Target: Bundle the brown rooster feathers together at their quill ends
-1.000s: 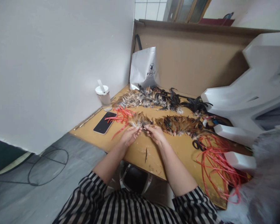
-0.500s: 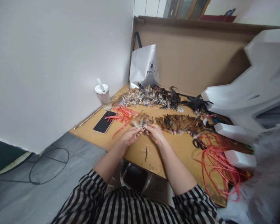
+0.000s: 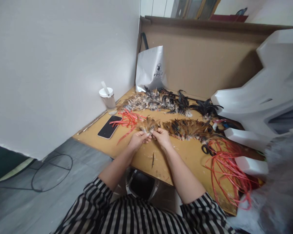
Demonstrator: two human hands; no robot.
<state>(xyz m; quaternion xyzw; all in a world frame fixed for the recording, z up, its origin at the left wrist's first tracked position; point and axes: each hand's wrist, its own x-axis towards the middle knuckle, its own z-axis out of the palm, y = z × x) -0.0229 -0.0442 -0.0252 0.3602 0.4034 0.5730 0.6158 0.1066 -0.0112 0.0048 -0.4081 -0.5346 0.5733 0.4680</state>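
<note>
Close together over the table [image 3: 139, 159], both my hands pinch the base of a small bunch of brown feathers [image 3: 147, 124]. My left hand [image 3: 138, 139] is closed on its left side, and my right hand [image 3: 161, 137] is closed on its right side. The feather tips fan out away from me. To the right lies a long row of brown and black feathers [image 3: 187, 129]. Red plastic strips [image 3: 129, 119] lie just beyond my left hand. A single dark feather [image 3: 153, 160] rests on the table nearer to me.
A phone [image 3: 109, 127] and a lidded cup [image 3: 109, 101] stand at the left. Behind are mixed feathers [image 3: 156, 100] and a silver bag [image 3: 150, 70]. At the right are scissors [image 3: 207, 149], more red strips [image 3: 228, 169] and white foam [image 3: 263, 81]. A stool [image 3: 142, 185] is below the edge.
My hands stay at the feather bunch, with only a small shift of fingers and wrists. The rest of the table looks the same.
</note>
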